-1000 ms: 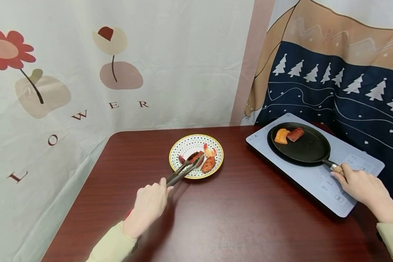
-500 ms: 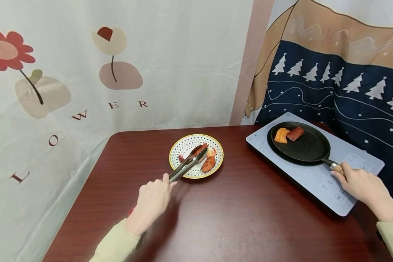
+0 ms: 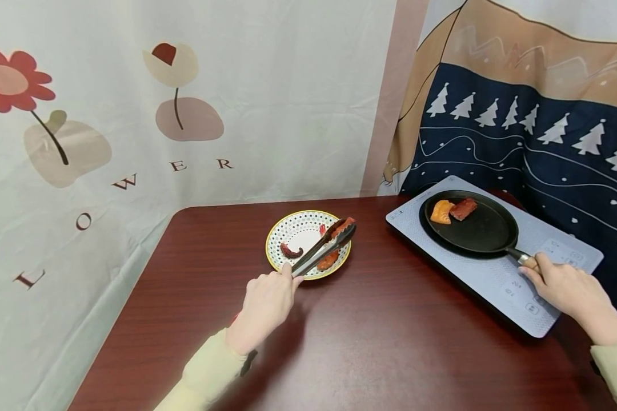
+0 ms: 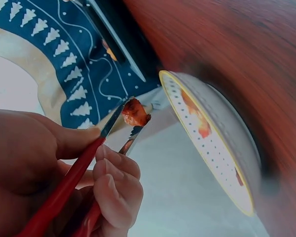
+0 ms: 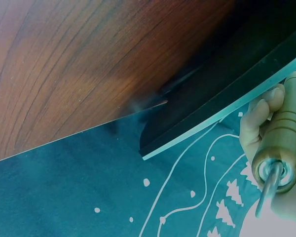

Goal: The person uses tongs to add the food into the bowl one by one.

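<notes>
The table (image 3: 391, 342) is dark red-brown wood grain, smooth and glossy. The tongs (image 3: 325, 249) are shiny metal with red-coated handles; the pan (image 3: 480, 231) is matt black — its handle (image 5: 284, 133) ribbed wood. At 12 o'clock hangs printed cloth (image 3: 236, 85), softly creased.

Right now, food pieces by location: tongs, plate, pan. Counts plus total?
In the tongs: 1, a red-brown piece held by the left hand
On the plate: 3 visible
In the pan: 2, handle gripped by the right hand
Total: 6
</notes>
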`<state>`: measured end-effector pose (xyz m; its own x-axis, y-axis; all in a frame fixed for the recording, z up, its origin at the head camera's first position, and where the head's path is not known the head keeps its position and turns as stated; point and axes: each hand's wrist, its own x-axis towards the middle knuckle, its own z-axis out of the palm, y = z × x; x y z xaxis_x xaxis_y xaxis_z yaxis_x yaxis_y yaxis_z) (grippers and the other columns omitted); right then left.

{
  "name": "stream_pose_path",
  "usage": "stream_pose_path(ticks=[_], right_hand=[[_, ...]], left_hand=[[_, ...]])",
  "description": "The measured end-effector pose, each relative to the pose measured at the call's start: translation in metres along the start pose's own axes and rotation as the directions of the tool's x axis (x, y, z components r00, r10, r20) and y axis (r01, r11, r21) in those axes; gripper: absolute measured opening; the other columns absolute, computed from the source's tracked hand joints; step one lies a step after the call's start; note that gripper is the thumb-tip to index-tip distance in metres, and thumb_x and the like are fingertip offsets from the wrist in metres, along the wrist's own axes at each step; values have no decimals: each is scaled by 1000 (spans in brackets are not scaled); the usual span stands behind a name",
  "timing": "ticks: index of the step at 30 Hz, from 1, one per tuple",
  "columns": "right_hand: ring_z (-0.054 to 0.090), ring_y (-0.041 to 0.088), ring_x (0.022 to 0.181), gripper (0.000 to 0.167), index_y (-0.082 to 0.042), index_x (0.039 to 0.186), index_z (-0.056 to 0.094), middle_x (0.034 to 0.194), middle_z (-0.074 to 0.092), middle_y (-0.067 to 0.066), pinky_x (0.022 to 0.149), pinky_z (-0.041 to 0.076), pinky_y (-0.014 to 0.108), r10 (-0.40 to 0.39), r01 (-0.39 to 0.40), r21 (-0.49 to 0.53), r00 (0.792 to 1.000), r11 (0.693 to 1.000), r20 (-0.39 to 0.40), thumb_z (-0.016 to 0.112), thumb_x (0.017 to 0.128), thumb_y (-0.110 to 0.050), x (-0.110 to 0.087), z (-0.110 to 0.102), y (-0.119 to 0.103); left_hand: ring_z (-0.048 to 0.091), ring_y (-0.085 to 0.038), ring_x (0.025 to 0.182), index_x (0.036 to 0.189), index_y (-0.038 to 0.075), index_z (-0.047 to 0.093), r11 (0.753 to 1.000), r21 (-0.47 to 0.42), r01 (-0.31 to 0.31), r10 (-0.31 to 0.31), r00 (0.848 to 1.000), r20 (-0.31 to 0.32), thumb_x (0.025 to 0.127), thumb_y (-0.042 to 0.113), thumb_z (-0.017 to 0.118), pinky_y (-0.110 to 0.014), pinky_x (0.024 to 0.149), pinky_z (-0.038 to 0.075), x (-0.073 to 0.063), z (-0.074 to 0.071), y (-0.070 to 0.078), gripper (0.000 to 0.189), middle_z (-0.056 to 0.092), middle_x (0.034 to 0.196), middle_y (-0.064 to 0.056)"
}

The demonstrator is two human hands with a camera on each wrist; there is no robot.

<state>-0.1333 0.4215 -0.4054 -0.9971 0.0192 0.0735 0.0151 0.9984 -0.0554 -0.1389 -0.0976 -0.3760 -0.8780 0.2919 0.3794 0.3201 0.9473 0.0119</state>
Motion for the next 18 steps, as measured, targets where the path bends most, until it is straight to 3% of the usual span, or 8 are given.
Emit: stream_pose_path(ticks=[4,9,12,18], right_hand=[[44,22,51,39,2,92,44,58,45,10,47,35,38,-2,2,1,1000,1000,-2,46,99,-36,0,0,0],[45,22,51,38,3,93,45,58,46,11,47,35,39,-3,3,-1,1000,1000,-9,47,99,-35,1,-1,0],[45,22,51,38,3,94,45,59,46,11,47,35,38,-1,1,-3,1000,1000,-2,47,99,-35,1,-1,0],[46,23,52,38,3,95,45,60,48,13,48,36,39,6,-6,-7,1000,1000,8,48,99,-35,1,-1,-1]], left_hand=[[61,-32,53,83,7,47,999,-4,-41,41,999,2,94,35,55,-41,42,41,9,3,13,31,58,57,-10],[59,-26,48,78,8,47,989,17,-145,146,983,-115,91,36,59,-38,40,41,20,11,30,33,54,50,-5],[59,-25,46,78,8,48,984,15,-175,175,972,-156,90,36,61,-37,39,41,28,16,42,33,55,50,-5],[62,-27,53,86,8,55,982,-21,-188,184,975,-128,93,38,57,-37,43,45,44,21,66,31,63,59,-8]])
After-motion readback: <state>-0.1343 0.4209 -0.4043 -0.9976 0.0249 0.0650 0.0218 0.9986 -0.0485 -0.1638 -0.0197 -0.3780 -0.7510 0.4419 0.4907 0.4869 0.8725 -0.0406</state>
